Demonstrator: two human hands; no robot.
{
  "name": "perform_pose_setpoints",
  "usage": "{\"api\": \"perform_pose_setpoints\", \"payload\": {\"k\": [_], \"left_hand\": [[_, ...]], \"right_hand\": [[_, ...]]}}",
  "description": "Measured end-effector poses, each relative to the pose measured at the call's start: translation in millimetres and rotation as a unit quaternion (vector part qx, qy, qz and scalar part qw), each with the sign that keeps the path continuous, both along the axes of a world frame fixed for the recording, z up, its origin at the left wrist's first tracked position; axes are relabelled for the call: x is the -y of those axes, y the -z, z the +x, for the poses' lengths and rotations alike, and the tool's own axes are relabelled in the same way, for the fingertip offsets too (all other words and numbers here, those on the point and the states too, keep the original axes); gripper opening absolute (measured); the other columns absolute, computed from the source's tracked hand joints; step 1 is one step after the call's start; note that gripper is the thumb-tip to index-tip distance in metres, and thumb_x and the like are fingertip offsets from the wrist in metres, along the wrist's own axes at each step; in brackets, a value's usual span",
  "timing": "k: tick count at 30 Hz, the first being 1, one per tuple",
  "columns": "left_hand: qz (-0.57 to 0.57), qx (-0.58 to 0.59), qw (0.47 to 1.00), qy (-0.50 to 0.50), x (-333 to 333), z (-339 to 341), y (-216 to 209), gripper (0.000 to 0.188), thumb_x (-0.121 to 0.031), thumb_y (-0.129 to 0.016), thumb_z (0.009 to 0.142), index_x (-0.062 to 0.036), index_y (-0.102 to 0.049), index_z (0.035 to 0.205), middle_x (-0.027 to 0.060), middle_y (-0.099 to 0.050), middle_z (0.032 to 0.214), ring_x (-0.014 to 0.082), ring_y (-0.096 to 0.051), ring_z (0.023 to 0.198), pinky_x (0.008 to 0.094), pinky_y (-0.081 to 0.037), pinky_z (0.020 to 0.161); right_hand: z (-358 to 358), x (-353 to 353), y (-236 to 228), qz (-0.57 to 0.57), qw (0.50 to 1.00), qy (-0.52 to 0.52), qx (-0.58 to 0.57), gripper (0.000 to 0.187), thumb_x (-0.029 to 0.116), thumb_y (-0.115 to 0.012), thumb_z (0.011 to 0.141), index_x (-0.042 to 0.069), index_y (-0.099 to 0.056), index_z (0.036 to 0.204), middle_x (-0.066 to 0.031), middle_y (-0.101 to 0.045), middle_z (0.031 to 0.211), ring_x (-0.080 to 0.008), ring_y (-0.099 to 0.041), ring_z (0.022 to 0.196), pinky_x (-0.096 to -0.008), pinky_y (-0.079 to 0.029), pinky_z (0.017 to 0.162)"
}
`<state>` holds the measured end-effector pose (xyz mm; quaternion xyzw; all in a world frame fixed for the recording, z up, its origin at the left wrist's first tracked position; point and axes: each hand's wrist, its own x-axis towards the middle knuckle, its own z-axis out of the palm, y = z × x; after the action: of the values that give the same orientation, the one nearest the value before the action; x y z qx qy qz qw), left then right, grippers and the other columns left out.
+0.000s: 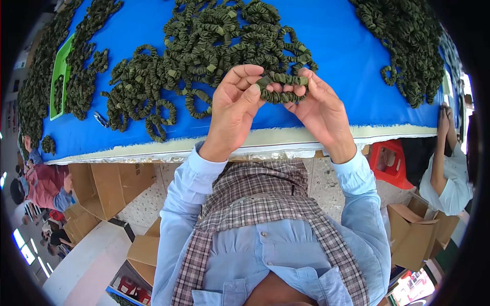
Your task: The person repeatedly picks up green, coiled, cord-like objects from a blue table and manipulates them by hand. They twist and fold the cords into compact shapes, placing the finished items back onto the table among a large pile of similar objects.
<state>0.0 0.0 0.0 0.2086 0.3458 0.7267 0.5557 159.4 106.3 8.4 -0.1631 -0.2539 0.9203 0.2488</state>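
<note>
A dark green gathered fabric hair scrunchie (284, 96) is stretched between my two hands, held just above the near edge of the table. My left hand (236, 104) pinches its left end between thumb and fingers. At the other end, the fingers of my right hand (322, 104) close round the band, some of them passing through its loop. Beyond my hands lies a broad heap of similar green scrunchies (204, 56), several with a lighter green patch on them.
Blue cloth (334, 46) covers the table. Small snips (101, 119) and a green tray (60, 76) lie at left. Another scrunchie pile (408, 46) is at right. Cardboard boxes (120, 188) and a red stool (389, 162) stand below. Other people sit at both sides.
</note>
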Motion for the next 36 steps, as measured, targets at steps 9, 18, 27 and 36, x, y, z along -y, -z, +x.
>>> {"api": "perform_pose_setpoints", "payload": {"k": [9,18,27,36], "left_hand": [[0.1,0.169,0.978,0.068,4,-2,-2,0.018,-0.009,-0.046,0.092,-0.0015,-0.046,0.108,0.0033,-0.048,0.073,0.0137,-0.05,0.066,0.0291,-0.041,0.062],[-0.019,-0.332,0.939,0.094,9,-11,-26,0.033,-0.006,-0.076,0.075,-0.003,-0.054,0.099,-0.0017,-0.058,0.072,0.0005,-0.047,0.06,0.0163,-0.033,0.052],[-0.084,-0.333,0.939,0.022,20,-14,-23,0.032,-0.007,-0.082,0.068,-0.0048,-0.067,0.096,-0.0109,-0.036,0.055,-0.0005,-0.027,0.051,0.0218,-0.019,0.048],[-0.099,-0.354,0.928,-0.064,21,-2,-21,0.019,-0.008,-0.078,0.073,-0.0045,-0.072,0.09,-0.0042,-0.061,0.063,-0.0027,-0.045,0.053,0.0163,-0.028,0.044]], "right_hand": [[-6,11,-6,0.007,1.0,-0.02,-0.003,0.021,0.015,-0.057,0.093,0.006,-0.049,0.11,-0.003,-0.058,0.08,-0.0138,-0.057,0.077,-0.0272,-0.045,0.072],[-14,22,-17,0.229,0.966,-0.024,0.116,0.028,0.017,-0.065,0.088,0.005,-0.049,0.108,-0.0024,-0.058,0.079,-0.0098,-0.056,0.07,-0.0221,-0.044,0.062],[-5,10,-22,0.183,0.972,-0.04,0.142,0.027,0.013,-0.064,0.088,0.005,-0.047,0.108,-0.0004,-0.057,0.078,-0.0091,-0.055,0.07,-0.0222,-0.044,0.063],[-19,19,-18,0.214,0.962,-0.036,0.164,0.022,0.008,-0.062,0.087,0.005,-0.05,0.105,-0.0004,-0.058,0.078,-0.0086,-0.055,0.07,-0.022,-0.044,0.063]]}}
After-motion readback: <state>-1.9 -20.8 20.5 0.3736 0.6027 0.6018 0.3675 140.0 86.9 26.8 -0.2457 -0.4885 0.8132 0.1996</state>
